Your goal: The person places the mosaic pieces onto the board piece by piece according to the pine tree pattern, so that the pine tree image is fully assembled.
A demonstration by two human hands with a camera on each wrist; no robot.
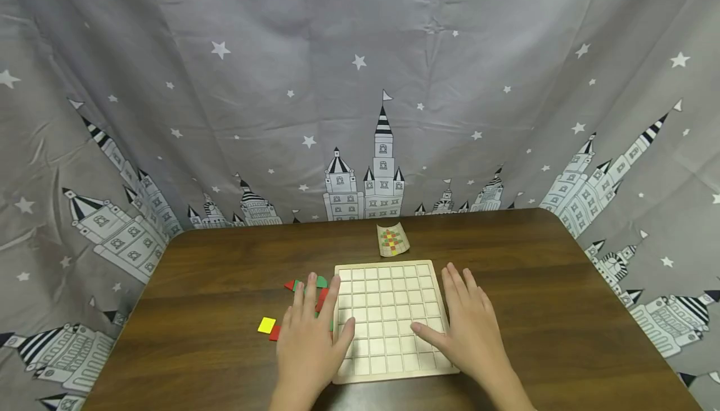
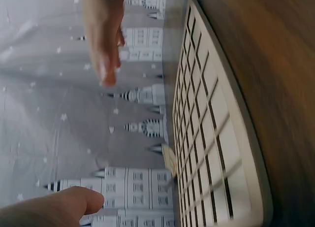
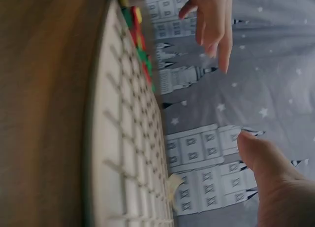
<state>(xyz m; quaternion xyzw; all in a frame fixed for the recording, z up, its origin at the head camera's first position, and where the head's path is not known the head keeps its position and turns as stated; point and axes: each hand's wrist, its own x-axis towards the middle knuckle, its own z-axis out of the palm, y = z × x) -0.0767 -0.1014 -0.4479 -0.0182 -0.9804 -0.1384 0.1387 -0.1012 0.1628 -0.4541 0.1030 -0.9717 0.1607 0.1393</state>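
A pale wooden board (image 1: 388,317) with a grid of square cells lies on the table, and its cells hold no pieces. Over its left edge is my left hand (image 1: 311,339), fingers straight and thumb spread, holding nothing. My right hand (image 1: 469,323) is over the right edge with fingers extended and thumb pointing inward, also holding nothing. In the wrist views, both hands appear raised above the board. Flat coloured pieces lie left of the board, partly hidden by my left hand: a yellow square (image 1: 267,325), a red piece (image 1: 274,333), a green rounded piece (image 1: 322,282) and several others.
Behind the board lies a small, slightly curled card (image 1: 392,240) with a red, green and yellow pattern on a grid. The dark wooden table (image 1: 562,311) extends to both sides. A grey curtain (image 1: 253,86) printed with castles and stars hangs around it.
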